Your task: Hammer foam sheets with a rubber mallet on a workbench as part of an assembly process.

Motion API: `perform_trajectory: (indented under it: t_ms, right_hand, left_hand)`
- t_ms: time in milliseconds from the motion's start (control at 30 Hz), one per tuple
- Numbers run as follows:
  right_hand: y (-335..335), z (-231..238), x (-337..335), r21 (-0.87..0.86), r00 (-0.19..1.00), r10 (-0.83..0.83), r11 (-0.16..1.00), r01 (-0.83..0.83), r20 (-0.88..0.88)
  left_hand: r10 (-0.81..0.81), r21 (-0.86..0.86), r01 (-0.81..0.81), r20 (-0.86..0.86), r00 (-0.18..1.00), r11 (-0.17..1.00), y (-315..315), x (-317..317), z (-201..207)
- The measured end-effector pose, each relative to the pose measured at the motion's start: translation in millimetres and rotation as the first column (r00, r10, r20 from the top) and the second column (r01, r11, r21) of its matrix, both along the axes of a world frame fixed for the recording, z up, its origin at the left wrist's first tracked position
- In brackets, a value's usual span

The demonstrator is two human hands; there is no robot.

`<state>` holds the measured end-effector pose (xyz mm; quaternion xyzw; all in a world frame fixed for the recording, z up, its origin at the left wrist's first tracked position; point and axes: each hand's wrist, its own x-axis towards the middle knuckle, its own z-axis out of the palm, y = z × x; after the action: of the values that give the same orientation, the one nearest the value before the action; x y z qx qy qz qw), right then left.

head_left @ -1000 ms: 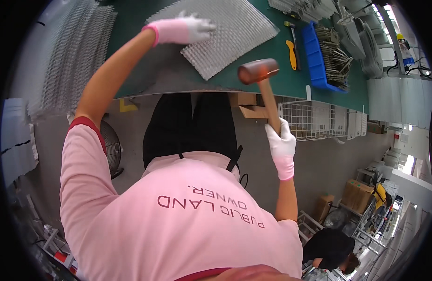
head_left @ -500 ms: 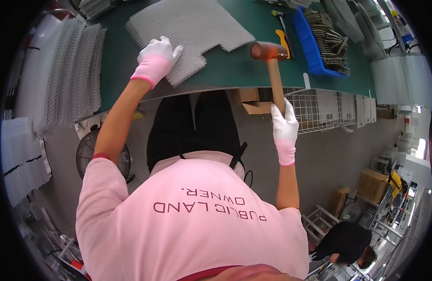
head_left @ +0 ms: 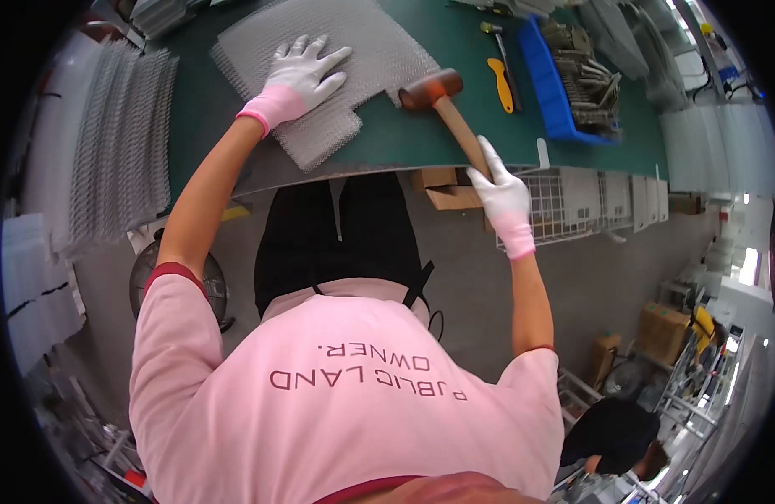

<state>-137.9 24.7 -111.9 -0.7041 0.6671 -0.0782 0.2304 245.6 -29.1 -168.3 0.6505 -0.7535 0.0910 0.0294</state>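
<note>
Head view, left to right: a notched expanded-mesh sheet (head_left: 379, 52) is lying on the green bench top (head_left: 394, 136), being overlaid by the nearer, gloved left hand (head_left: 303, 77), fingers spread, nothing being gripped; a mallet (head_left: 451, 118) is being slanted leftward and away, head beside the sheet's right corner, contact unclear; its wooden handle is being gripped by the gloved right hand (head_left: 502, 195), fingers closed around.

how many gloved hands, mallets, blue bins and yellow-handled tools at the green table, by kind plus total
Gloved hands: 2 (left, right)
Mallet: 1
Blue bin: 1
Yellow-handled tool: 1
Total: 5
</note>
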Motion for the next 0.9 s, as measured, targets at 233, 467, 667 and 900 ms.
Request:
perform_trajectory:
  t_ms: [233, 467, 667, 900]
  right_hand:
    - [9.9, -14.5, -13.4, -0.004, 0.981, 0.104, 0.994, -0.105, 0.162]
    - [39.4, 41.7, 38.2, -0.228, 0.935, 0.002, 0.97, 0.084, 0.356]
    - [47.7, 16.2, 59.0, -0.086, 0.978, 0.176, 0.982, -0.167, 0.115]
    - [60.5, 16.2, 69.0, 0.049, 0.98, 0.18, 0.982, -0.185, 0.082]
  left_hand:
    - [-0.015, -0.012, 0.015, -0.022, 1.0, 1.0, 1.3, 3.2, 3.1]
    - [-0.021, -0.034, 0.019, -0.072, 0.997, 0.999, 2.4, 3.9, 0.2]
    - [-0.034, -0.051, 0.03, -0.079, 0.996, 0.998, 1.0, 5.9, -1.3]
    - [-0.026, -0.006, 0.025, -0.085, 0.996, 1.0, 0.3, 3.9, -2.0]
